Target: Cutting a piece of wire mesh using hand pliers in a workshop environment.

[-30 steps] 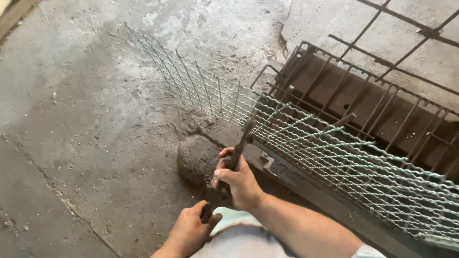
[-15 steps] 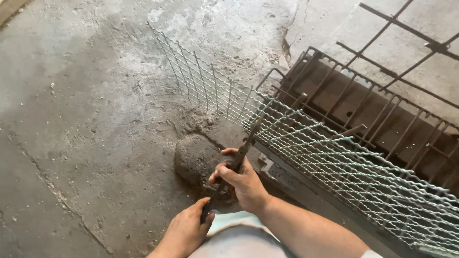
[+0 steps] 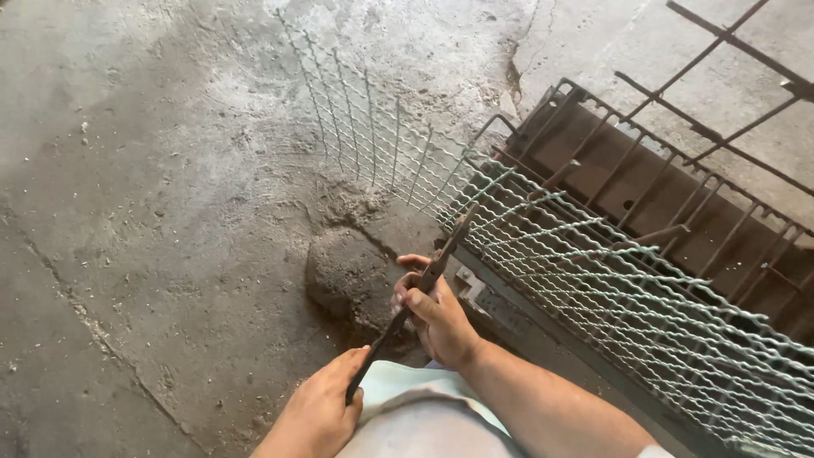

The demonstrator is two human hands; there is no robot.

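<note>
Both of my hands hold a long dark metal cutter [image 3: 424, 284] with two handles. My left hand [image 3: 322, 411] grips the lower handle near its end. My right hand [image 3: 432, 314] wraps the upper handle close to the jaws. The jaws reach up to the near edge of a sheet of silver wire mesh [image 3: 593, 271], which lies over a dark iron frame [image 3: 644, 178]. The mesh's left end curls up off the floor. Whether the jaws are closed on a wire I cannot tell.
A round grey stone [image 3: 343, 276] sits on the rough concrete floor [image 3: 153, 195] just left of my hands. A crack runs across the floor at lower left. Thin iron bars [image 3: 729, 64] lie at the upper right beyond the frame.
The view has shifted slightly, so hands and mesh sit a little further right and lower in the frame. My grip on the cutter stays the same, with its jaws still at the mesh edge.
</note>
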